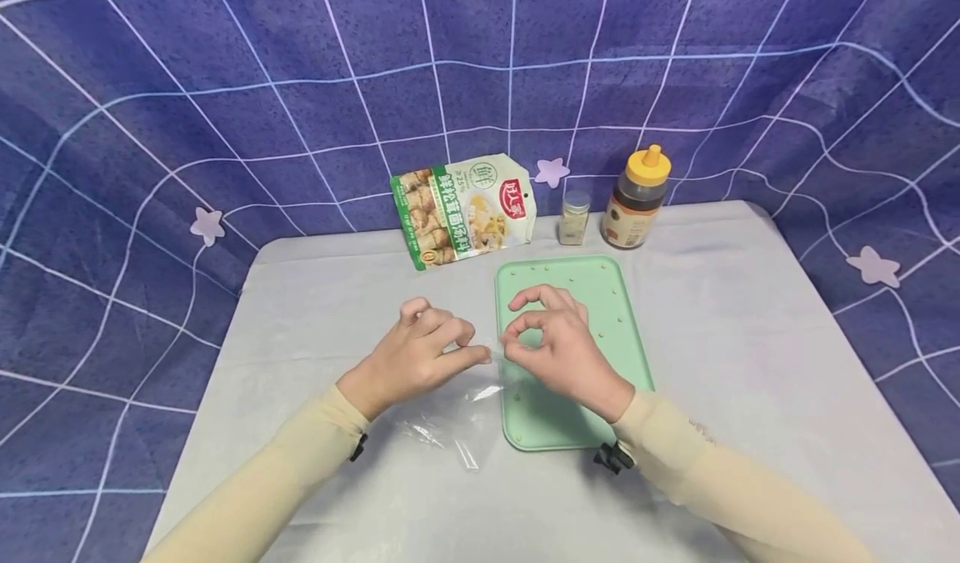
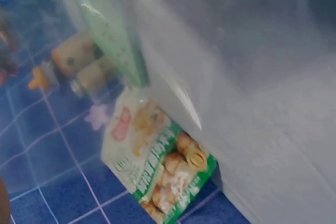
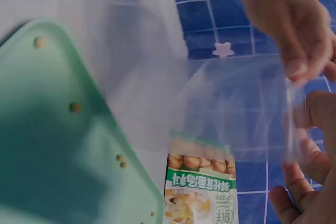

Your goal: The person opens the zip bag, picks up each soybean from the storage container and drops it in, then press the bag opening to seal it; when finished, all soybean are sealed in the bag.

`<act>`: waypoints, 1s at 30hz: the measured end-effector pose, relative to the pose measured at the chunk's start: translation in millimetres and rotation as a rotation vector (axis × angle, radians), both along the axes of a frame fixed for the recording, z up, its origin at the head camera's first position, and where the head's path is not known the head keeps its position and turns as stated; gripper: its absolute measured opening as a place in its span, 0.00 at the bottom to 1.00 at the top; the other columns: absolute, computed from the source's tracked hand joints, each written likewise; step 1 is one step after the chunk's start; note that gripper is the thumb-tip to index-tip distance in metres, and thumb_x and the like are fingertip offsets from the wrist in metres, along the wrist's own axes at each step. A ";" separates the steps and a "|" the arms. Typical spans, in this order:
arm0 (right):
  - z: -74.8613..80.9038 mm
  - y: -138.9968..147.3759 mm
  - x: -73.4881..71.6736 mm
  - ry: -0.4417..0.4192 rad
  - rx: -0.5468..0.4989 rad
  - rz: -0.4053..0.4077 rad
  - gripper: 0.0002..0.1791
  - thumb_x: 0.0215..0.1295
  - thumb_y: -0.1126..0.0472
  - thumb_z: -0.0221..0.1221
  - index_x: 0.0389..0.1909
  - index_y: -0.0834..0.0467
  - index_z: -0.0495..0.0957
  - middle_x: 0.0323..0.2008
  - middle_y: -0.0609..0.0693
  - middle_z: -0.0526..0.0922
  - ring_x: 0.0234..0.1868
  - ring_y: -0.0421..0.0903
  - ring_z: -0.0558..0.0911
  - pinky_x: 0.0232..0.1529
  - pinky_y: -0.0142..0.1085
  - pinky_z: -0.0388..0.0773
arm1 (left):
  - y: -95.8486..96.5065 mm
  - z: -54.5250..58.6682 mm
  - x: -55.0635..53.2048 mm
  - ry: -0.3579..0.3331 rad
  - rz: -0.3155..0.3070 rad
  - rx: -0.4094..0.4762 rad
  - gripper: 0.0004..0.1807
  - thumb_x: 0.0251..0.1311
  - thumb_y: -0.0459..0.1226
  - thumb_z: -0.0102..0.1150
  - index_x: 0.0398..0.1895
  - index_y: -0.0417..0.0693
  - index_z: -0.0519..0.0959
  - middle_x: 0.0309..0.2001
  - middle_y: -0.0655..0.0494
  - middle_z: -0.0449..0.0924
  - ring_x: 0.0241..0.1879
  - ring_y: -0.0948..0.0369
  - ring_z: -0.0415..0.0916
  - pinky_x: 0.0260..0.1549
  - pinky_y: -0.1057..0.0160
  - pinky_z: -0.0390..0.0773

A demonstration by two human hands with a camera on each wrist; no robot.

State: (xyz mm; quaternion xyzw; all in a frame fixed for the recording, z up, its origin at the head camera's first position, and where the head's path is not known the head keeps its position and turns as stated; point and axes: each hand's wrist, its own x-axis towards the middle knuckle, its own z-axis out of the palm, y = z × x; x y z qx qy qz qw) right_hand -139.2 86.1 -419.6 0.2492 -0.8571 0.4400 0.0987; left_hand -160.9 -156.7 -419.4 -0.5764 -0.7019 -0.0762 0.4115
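A clear plastic bag (image 1: 468,421) hangs between the two hands, partly over the left edge of a green tray (image 1: 551,421). At the bag's upper edge, my left hand (image 1: 420,354) pinches the film between thumb and fingers. My right hand (image 1: 562,346) pinches the same edge from the other side, above the tray. From the right wrist view, the see-through bag (image 3: 231,114) stretches away from both hands' fingertips, and nothing shows inside it. Several small, pale round bits (image 1: 601,335), like soybeans, lie scattered on the tray.
Behind the tray stand a green-and-white food pouch (image 1: 487,213), a small glass jar (image 1: 573,221) and a dark bottle with a yellow cap (image 1: 633,204). A blue gridded cloth (image 1: 480,96) with star shapes surrounds the pale table (image 1: 315,296).
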 end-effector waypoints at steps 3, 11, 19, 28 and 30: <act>-2.4 -1.7 1.0 0.111 0.026 -0.006 0.06 0.54 0.64 0.67 0.23 0.49 0.85 0.47 0.44 0.77 0.54 0.52 0.71 0.61 0.59 0.54 | 2.3 0.0 1.5 0.005 0.017 -0.008 0.09 0.71 0.41 0.57 0.41 0.51 0.86 0.37 0.57 0.74 0.34 0.58 0.67 0.37 0.52 0.61; 2.0 10.3 -0.2 0.237 0.004 -0.070 0.04 0.59 0.65 0.68 0.28 0.52 0.88 0.48 0.50 0.78 0.54 0.53 0.71 0.57 0.58 0.58 | 7.2 1.8 7.0 -0.013 -0.008 0.022 0.10 0.70 0.45 0.60 0.38 0.52 0.87 0.29 0.60 0.69 0.29 0.59 0.65 0.37 0.54 0.63; 12.4 9.5 -2.2 0.349 0.144 0.032 0.03 0.60 0.55 0.71 0.29 0.49 0.90 0.56 0.51 0.76 0.60 0.55 0.68 0.62 0.59 0.52 | -2.5 0.2 9.4 -0.122 -0.030 0.090 0.08 0.68 0.45 0.63 0.40 0.54 0.88 0.29 0.60 0.67 0.30 0.59 0.65 0.39 0.50 0.62; 11.1 -15.9 -7.2 0.395 0.103 0.164 0.02 0.62 0.53 0.72 0.33 0.45 0.91 0.61 0.49 0.75 0.66 0.52 0.65 0.65 0.59 0.46 | -12.1 2.6 8.3 -0.216 -0.036 0.120 0.09 0.65 0.49 0.66 0.39 0.58 0.89 0.31 0.59 0.68 0.33 0.56 0.64 0.39 0.47 0.59; 7.9 -13.1 -9.8 0.379 0.043 0.159 0.04 0.59 0.53 0.74 0.34 0.45 0.92 0.61 0.49 0.75 0.66 0.52 0.64 0.64 0.59 0.46 | -19.1 6.7 5.4 -0.282 -0.016 0.139 0.11 0.63 0.52 0.68 0.37 0.59 0.90 0.34 0.57 0.71 0.36 0.54 0.65 0.40 0.44 0.57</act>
